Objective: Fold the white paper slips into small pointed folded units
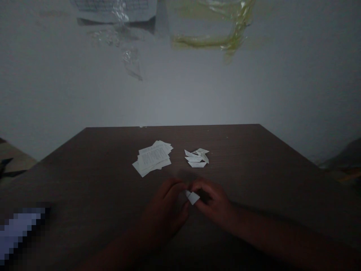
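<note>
Both my hands meet over the middle of a dark brown table (254, 150). My left hand (169, 207) and my right hand (213, 201) pinch a small folded piece of white paper (192, 197) between their fingertips, just above the table top. Beyond my hands lies a loose stack of printed paper slips (152, 158). To its right sits a small heap of folded paper pieces (197, 158).
A pale wall (282, 82) rises right behind the table's far edge, with a taped sheet (113, 9) and crumpled clear and yellowish plastic (220, 26) stuck high on it. A blurred-out object (19, 229) lies at the table's near left.
</note>
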The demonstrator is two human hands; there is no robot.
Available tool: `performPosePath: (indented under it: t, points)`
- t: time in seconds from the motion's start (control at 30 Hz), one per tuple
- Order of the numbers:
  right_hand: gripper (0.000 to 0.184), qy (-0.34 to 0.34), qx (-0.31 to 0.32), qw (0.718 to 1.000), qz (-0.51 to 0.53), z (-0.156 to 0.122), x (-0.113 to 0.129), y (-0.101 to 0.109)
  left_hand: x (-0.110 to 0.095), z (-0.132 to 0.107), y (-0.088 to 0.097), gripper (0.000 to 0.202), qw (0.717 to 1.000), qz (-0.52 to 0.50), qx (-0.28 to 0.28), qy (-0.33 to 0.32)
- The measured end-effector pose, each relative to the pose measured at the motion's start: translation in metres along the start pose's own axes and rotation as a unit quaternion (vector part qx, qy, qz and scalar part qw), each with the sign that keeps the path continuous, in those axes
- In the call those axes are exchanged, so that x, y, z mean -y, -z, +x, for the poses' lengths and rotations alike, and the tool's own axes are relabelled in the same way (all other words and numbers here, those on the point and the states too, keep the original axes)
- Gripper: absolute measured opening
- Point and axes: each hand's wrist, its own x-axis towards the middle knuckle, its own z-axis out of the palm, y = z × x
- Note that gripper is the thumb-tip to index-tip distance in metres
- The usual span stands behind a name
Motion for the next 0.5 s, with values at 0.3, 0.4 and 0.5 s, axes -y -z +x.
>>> performPosePath:
  t: [0.3,0.4,0.5]
  points:
    - [0.019,0.066,-0.016,0.998,0.015,0.0066,0.0018,0.0002,-0.0007,-0.0002,-0.0015,0.050,1.000,0.008,-0.001,0.012]
    - [0.024,0.079,-0.016,0.997,0.008,0.0066,0.0019,-0.0002,0.0021,-0.0007,-0.0026,0.057,1.000,0.013,-0.011,-0.009]
    - [0.028,0.089,-0.016,0.996,-0.007,0.0070,0.0006,0.0004,0.0056,-0.0015,-0.0020,0.065,1.000,0.014,-0.008,-0.013]
